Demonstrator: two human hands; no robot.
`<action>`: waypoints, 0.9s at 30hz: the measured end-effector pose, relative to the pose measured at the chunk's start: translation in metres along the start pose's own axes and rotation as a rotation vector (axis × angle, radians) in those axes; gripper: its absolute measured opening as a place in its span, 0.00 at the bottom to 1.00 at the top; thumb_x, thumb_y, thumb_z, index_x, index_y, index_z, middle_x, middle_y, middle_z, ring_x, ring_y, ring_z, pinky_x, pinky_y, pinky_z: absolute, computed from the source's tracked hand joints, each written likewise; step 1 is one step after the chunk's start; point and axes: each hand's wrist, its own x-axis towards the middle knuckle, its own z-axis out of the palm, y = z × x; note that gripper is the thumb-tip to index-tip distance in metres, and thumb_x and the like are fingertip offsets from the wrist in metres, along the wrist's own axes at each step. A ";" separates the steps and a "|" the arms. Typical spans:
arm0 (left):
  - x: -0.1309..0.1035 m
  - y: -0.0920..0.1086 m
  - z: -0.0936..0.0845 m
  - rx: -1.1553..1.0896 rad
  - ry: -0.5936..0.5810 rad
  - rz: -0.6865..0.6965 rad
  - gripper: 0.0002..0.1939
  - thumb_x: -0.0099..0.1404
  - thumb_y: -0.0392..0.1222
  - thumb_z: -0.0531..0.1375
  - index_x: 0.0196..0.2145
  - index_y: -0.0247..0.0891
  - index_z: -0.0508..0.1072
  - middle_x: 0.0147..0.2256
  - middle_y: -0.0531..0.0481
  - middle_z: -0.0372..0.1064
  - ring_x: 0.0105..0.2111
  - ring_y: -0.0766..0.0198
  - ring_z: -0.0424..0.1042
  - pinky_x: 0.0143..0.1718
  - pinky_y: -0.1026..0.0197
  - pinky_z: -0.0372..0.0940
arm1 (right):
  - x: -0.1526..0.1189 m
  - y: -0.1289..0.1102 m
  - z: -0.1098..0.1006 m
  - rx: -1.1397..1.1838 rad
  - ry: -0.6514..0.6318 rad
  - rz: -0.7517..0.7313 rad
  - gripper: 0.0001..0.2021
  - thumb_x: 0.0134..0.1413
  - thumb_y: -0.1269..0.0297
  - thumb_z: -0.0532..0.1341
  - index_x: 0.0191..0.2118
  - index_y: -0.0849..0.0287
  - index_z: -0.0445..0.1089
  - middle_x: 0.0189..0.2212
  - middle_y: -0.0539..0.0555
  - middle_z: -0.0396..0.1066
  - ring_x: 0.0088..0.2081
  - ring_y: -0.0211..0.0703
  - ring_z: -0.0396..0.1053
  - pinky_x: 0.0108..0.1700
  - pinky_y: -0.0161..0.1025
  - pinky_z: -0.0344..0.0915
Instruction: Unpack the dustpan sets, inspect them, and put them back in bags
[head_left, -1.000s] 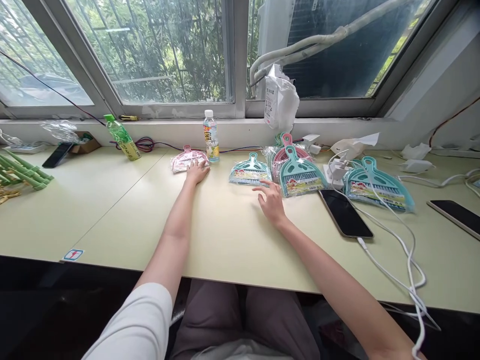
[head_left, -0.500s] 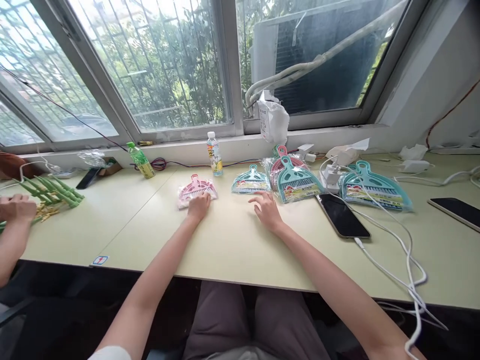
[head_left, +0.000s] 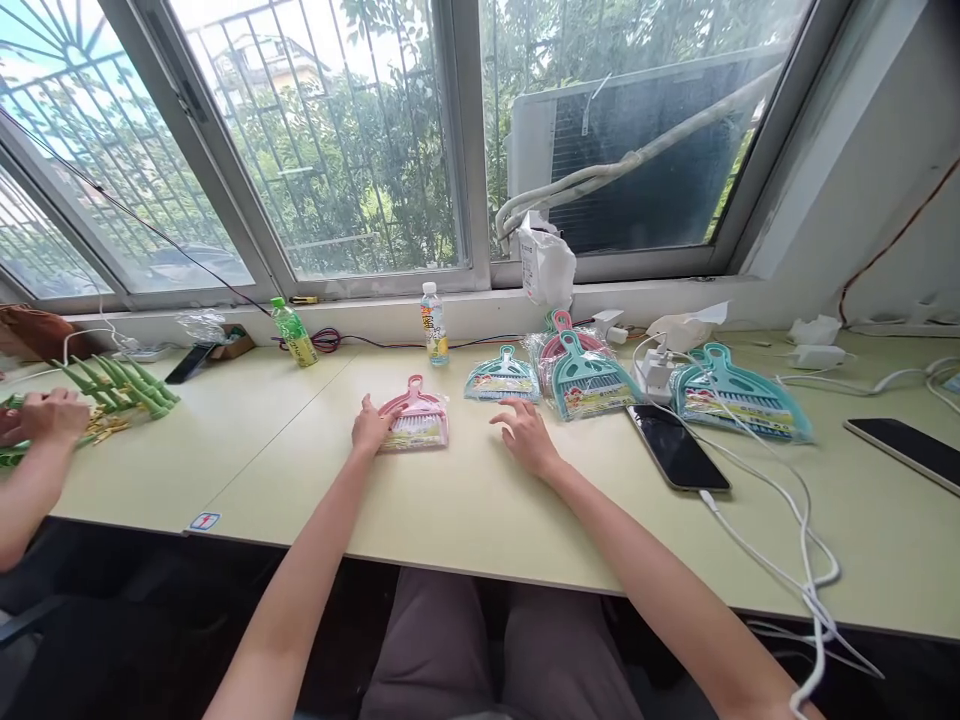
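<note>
A pink dustpan and brush set (head_left: 415, 425) in clear wrapping lies on the pale table, handle toward the window. My left hand (head_left: 371, 427) is at its left edge, fingers apart, with the thumb reaching over the wrapping. My right hand (head_left: 526, 438) rests on the table, fingers spread and slightly bent, holding nothing. Just beyond its fingertips lies a small teal dustpan and brush set (head_left: 502, 378). To the right of that, another wrapped teal set (head_left: 591, 385) leans over pink ones (head_left: 564, 338).
More teal sets (head_left: 739, 400) lie at the right, near a phone (head_left: 679, 447) with white cables (head_left: 806, 520). Two bottles, one clear (head_left: 434, 330) and one green (head_left: 294, 335), stand by the window. At far left, another person's hand (head_left: 56, 415) is beside green stalks (head_left: 124, 385).
My left hand has shifted from the pink set's right side to its left edge. The pink set now lies farther right and nearer to me. My right hand has hardly moved.
</note>
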 end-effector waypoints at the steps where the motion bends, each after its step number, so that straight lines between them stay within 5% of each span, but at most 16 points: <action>1: -0.002 0.001 -0.001 -0.079 -0.022 -0.018 0.42 0.57 0.55 0.64 0.64 0.34 0.58 0.49 0.36 0.73 0.50 0.45 0.71 0.45 0.53 0.65 | 0.000 0.000 0.001 0.003 -0.017 -0.014 0.16 0.56 0.78 0.55 0.43 0.54 0.75 0.57 0.58 0.64 0.61 0.55 0.57 0.56 0.56 0.62; 6: -0.022 0.020 -0.003 -0.371 0.085 0.117 0.16 0.58 0.52 0.62 0.41 0.43 0.79 0.37 0.48 0.78 0.33 0.58 0.73 0.36 0.59 0.64 | -0.001 0.001 0.009 0.216 -0.137 -0.039 0.16 0.63 0.65 0.55 0.55 0.55 0.67 0.53 0.59 0.69 0.54 0.49 0.67 0.56 0.52 0.63; 9: -0.038 0.047 -0.001 -0.608 0.209 0.185 0.18 0.59 0.55 0.60 0.37 0.40 0.80 0.31 0.47 0.76 0.26 0.63 0.67 0.32 0.60 0.63 | 0.002 0.000 0.014 0.498 -0.187 0.061 0.27 0.64 0.49 0.53 0.65 0.54 0.55 0.54 0.60 0.69 0.49 0.49 0.71 0.54 0.51 0.65; 13: -0.050 0.093 0.007 -0.751 0.280 0.194 0.18 0.59 0.55 0.60 0.36 0.38 0.79 0.32 0.47 0.76 0.26 0.63 0.66 0.32 0.60 0.63 | 0.008 -0.002 0.009 0.847 -0.131 0.199 0.42 0.56 0.31 0.47 0.66 0.56 0.53 0.48 0.61 0.73 0.48 0.54 0.73 0.50 0.51 0.68; 16: -0.047 0.120 0.019 -0.707 0.311 0.212 0.16 0.62 0.54 0.58 0.36 0.40 0.78 0.32 0.48 0.76 0.26 0.63 0.66 0.34 0.60 0.62 | 0.010 -0.004 0.000 1.018 -0.034 0.245 0.42 0.57 0.30 0.37 0.67 0.54 0.50 0.48 0.61 0.73 0.50 0.54 0.72 0.49 0.51 0.69; 18: -0.042 0.128 0.031 -0.711 0.317 0.185 0.15 0.63 0.52 0.58 0.36 0.40 0.78 0.33 0.48 0.75 0.28 0.63 0.67 0.36 0.59 0.62 | 0.010 -0.001 -0.002 0.977 -0.011 0.219 0.39 0.58 0.32 0.43 0.67 0.53 0.49 0.55 0.62 0.69 0.55 0.54 0.69 0.51 0.51 0.68; 22: -0.038 0.120 0.057 -0.897 0.062 0.037 0.15 0.61 0.49 0.59 0.39 0.36 0.76 0.36 0.44 0.74 0.33 0.61 0.71 0.37 0.60 0.64 | 0.012 0.014 0.003 0.710 0.061 0.278 0.37 0.50 0.46 0.63 0.62 0.58 0.57 0.54 0.64 0.68 0.54 0.57 0.68 0.54 0.54 0.65; 27: -0.043 0.105 0.058 -1.114 -0.324 0.056 0.27 0.56 0.53 0.65 0.49 0.35 0.71 0.45 0.41 0.74 0.42 0.59 0.73 0.40 0.60 0.67 | 0.016 0.025 0.000 0.663 0.236 0.221 0.29 0.51 0.59 0.61 0.60 0.57 0.61 0.53 0.60 0.70 0.52 0.53 0.70 0.54 0.51 0.66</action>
